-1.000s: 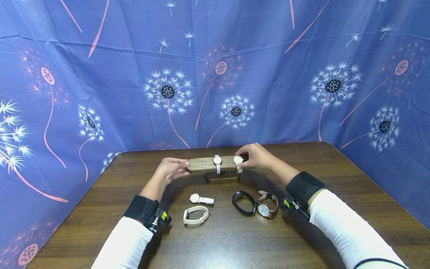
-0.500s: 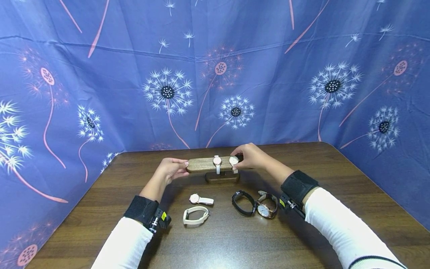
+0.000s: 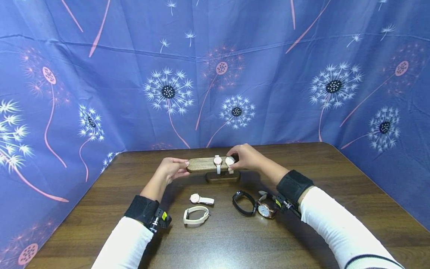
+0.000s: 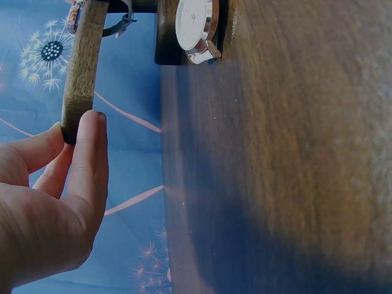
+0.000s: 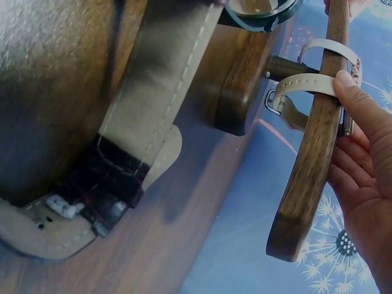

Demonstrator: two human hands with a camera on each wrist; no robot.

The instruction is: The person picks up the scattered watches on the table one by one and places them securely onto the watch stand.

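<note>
A wooden watch stand (image 3: pixel 200 165), a bar on a dark base, stands towards the back of the table. My left hand (image 3: pixel 168 170) pinches the bar's left end between thumb and fingers; the left wrist view shows that grip on the bar's tip (image 4: pixel 78 110). One white-strapped watch (image 3: pixel 217 160) sits around the bar near its middle. Just right of it, my right hand (image 3: pixel 248 157) grips a second light-strapped watch (image 3: pixel 230 161), its thumb and fingers at the dial. In the right wrist view, that watch's strap (image 5: pixel 306 84) loops around the bar, with its buckle hanging below.
Nearer me on the table (image 3: pixel 215 246) lie a small white-strapped watch (image 3: pixel 195 198) and a cream looped watch (image 3: pixel 196 220). To their right are a black looped watch (image 3: pixel 244 203) and a brown-strapped watch (image 3: pixel 264 210), close under my right wrist. A blue patterned cloth (image 3: pixel 134 93) hangs behind.
My right hand has moved left along the bar, sliding the second watch closer to the first one. My left hand has stayed at the bar's left end.
</note>
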